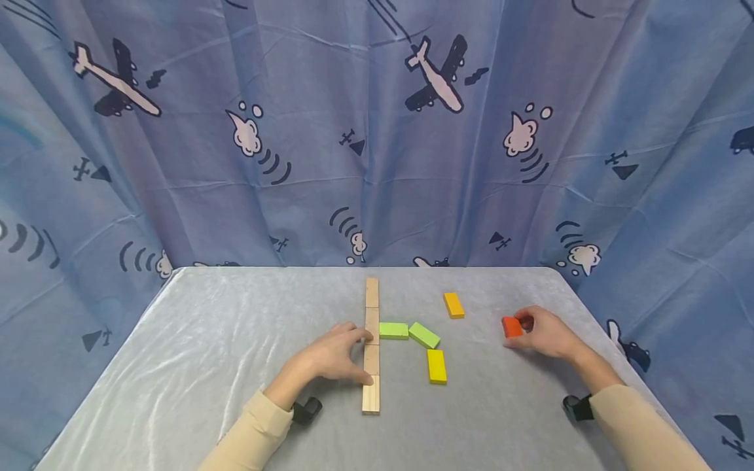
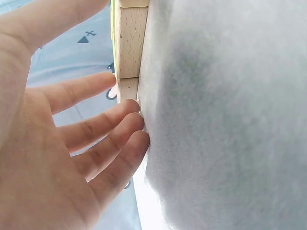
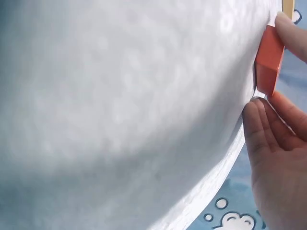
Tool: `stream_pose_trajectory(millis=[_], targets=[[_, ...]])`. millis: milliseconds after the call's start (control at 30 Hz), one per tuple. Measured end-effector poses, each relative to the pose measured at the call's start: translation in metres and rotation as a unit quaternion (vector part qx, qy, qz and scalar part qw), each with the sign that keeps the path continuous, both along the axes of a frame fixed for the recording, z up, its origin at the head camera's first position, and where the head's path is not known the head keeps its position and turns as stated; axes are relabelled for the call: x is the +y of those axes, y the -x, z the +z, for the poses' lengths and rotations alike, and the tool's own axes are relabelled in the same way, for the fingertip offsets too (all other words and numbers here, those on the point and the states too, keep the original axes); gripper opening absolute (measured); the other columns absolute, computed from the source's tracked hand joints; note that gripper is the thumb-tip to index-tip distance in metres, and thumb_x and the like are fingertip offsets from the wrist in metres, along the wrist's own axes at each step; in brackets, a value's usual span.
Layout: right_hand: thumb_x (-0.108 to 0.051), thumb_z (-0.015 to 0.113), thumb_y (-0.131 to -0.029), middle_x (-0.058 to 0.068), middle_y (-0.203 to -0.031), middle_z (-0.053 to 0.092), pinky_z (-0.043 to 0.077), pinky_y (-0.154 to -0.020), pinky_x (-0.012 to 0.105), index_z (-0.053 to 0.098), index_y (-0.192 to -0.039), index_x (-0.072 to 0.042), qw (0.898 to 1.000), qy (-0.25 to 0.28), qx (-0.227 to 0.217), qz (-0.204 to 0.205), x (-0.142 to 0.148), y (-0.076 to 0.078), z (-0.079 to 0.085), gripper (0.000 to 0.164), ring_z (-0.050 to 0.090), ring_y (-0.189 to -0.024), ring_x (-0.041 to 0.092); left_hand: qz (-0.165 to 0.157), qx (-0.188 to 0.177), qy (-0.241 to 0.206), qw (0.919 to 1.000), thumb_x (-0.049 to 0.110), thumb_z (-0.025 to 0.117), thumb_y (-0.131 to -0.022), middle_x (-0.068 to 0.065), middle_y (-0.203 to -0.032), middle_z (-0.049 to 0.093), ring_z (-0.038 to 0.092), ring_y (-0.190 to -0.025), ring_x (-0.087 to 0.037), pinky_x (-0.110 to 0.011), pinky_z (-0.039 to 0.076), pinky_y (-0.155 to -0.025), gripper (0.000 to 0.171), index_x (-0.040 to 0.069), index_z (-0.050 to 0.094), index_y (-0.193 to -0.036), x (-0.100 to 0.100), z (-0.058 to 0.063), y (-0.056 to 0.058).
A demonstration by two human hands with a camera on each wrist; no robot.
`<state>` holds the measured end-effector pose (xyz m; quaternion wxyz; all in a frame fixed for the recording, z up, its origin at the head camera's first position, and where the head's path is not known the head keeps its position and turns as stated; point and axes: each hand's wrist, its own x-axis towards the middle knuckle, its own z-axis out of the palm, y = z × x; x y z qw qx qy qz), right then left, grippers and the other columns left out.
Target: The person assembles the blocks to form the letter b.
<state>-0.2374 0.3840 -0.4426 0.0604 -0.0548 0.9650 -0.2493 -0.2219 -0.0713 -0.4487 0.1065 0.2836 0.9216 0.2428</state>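
Observation:
Several plain wooden blocks [image 1: 372,360] lie end to end in a straight line near the table's middle. My left hand [image 1: 336,353] is spread at the line's left side, its thumb and index fingertips right at the blocks. In the left wrist view its fingers [image 2: 115,160] are loosely extended beside a wooden block [image 2: 132,43]. At the right, my right hand [image 1: 546,333] pinches a red block [image 1: 511,326] by its two ends. The right wrist view shows the thumb at one end of the red block [image 3: 269,62] and the index finger at the other.
One green block [image 1: 393,331] extends rightward from the wooden line, and another green block [image 1: 424,335] lies slanted beyond it. Below is a yellow block [image 1: 437,366]; an orange-yellow block [image 1: 453,305] lies farther back. A patterned blue curtain [image 1: 318,163] surrounds the cloth-covered table [image 1: 235,307].

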Motion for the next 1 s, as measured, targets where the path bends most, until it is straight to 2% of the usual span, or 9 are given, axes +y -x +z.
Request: stream_pose_trajectory(millis=[167,433,667,1000], targets=[[-0.040,0.087,-0.077,0.015,-0.106,0.062,0.052,-0.080,0.043,0.057,-0.120,0.009,1.000,-0.009,-0.001,0.003,-0.014,-0.004,0.001,0.073,0.056,-0.092,0.028,0.001,-0.004,-0.002,1.0000,0.047,0.090,-0.070,-0.005,-0.120,0.059,0.053,-0.114,-0.023,-0.042,0.049,-0.094,0.079,0.014,0.061,-0.136,0.000,0.000,0.000],[-0.043,0.088,-0.076,0.011,-0.102,0.064,0.052,-0.079,0.041,0.059,-0.120,0.007,1.000,-0.002,-0.002,0.020,-0.036,-0.011,0.003,0.073,0.057,-0.090,0.024,0.000,-0.004,-0.001,1.0000,0.048,0.089,-0.070,-0.005,-0.120,0.059,0.053,-0.113,-0.023,-0.042,0.049,-0.093,0.080,0.014,0.061,-0.136,0.000,0.000,0.001],[-0.042,0.087,-0.077,0.006,-0.097,0.063,0.051,-0.076,0.036,0.062,-0.117,0.003,1.000,0.003,0.016,0.027,-0.058,-0.020,0.005,0.065,0.057,-0.086,0.021,-0.001,-0.002,-0.001,1.0000,0.047,0.089,-0.070,-0.005,-0.119,0.058,0.053,-0.112,-0.023,-0.041,0.049,-0.092,0.080,0.014,0.060,-0.136,-0.001,0.001,0.000],[-0.043,0.088,-0.075,0.003,-0.097,0.062,0.051,-0.078,0.036,0.063,-0.115,-0.001,0.999,0.011,0.024,0.044,-0.088,-0.034,0.011,0.063,0.056,-0.087,0.020,0.000,-0.007,0.001,1.0000,0.048,0.089,-0.070,-0.005,-0.121,0.058,0.052,-0.112,-0.022,-0.040,0.049,-0.092,0.081,0.015,0.060,-0.137,-0.001,0.002,0.000]])
